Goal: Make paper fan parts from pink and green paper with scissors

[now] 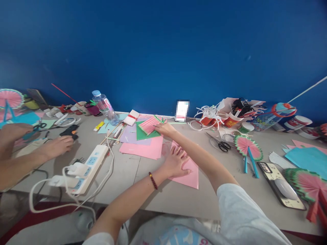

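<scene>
A pink paper sheet (pixel 192 178) lay flat on the tabletop (pixel 158 200), directly beneath the person's left hand (pixel 176 163). That hand was spread with its palm down, grasping nothing; the splayed fingers probably served to steady the sheet. Beyond the sheet and slightly to its left, the right hand (pixel 165 129) reached over to a pleated pink-and-green paper strip (pixel 149 126), fingertips at its right end; whether they gripped it or merely rested there, I could not tell. The strip lay over a green paper sheet (pixel 139 133), perhaps put there to be within easy reach. Right of the pink sheet were black-handled scissors (pixel 224 146) and, farther out, a watermelon-patterned folding fan (pixel 248 148). Well to its left were a white power strip (pixel 93 163) and a co-worker's hand (pixel 57 148).
</scene>
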`<state>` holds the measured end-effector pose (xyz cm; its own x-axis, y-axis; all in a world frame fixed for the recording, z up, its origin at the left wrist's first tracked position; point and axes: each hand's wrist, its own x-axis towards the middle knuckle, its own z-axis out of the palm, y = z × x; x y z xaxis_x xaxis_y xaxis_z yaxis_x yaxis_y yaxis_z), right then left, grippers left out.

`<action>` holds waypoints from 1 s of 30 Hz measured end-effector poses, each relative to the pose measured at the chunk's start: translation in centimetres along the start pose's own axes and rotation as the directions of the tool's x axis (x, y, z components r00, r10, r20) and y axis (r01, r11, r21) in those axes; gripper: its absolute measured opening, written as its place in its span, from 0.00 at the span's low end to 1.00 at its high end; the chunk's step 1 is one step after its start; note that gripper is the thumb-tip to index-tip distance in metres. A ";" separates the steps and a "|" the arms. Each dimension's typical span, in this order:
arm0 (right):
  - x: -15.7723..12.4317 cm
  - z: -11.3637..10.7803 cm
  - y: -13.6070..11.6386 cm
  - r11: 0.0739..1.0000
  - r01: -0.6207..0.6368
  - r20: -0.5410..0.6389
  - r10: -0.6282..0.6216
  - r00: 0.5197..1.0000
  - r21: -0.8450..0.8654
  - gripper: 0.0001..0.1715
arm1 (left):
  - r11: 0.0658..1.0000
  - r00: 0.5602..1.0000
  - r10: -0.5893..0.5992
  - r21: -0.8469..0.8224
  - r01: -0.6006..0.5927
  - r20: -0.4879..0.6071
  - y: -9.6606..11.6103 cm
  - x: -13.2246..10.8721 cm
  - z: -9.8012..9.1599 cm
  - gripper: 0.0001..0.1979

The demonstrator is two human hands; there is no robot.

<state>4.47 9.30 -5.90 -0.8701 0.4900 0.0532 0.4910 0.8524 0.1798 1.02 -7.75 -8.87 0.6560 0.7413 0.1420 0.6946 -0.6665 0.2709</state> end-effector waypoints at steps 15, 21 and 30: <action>0.8 0.0 -0.3 0.963 -0.093 -0.017 0.100 0.995 0.255 0.13 | 1.000 1.000 0.007 -0.004 -0.008 -0.029 0.4 0.1 -0.4 0.34; 0.3 -0.2 0.0 0.814 -0.252 -0.044 0.321 0.946 0.523 0.09 | 1.000 1.000 0.007 -0.008 -0.008 -0.017 0.1 0.1 0.0 0.35; -1.5 0.0 2.3 0.252 -0.275 0.103 0.536 0.838 0.928 0.03 | 1.000 1.000 -0.001 0.002 0.001 0.016 -0.3 0.0 0.4 0.38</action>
<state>6.94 10.53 -5.60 -0.4619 0.8860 0.0397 0.4026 0.2494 -0.8808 0.98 -7.58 -9.32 0.6599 0.7406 0.1265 0.6958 -0.6659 0.2690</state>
